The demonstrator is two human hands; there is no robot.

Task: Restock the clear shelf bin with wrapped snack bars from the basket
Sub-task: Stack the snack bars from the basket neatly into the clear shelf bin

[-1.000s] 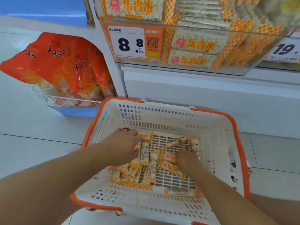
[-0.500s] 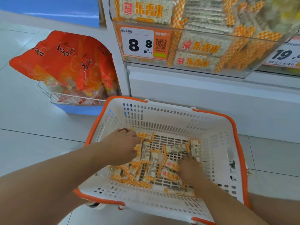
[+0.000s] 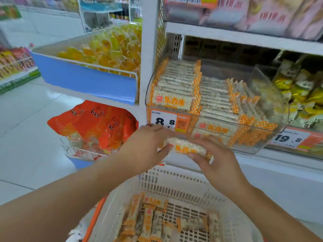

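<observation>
A: Report hand status.

B: Both hands are raised above the basket, in front of the clear bin. The left hand and right hand hold a bundle of snack bars between them, fingers curled around its ends.

A: Location of remaining stock?

B: More bars lie loose on the basket floor. The bin sits on the shelf, holding bars stacked in rows. Its price tag is partly hidden behind the left hand.

A: Surroundings?

B: Orange bags fill a wire rack to the left.
</observation>
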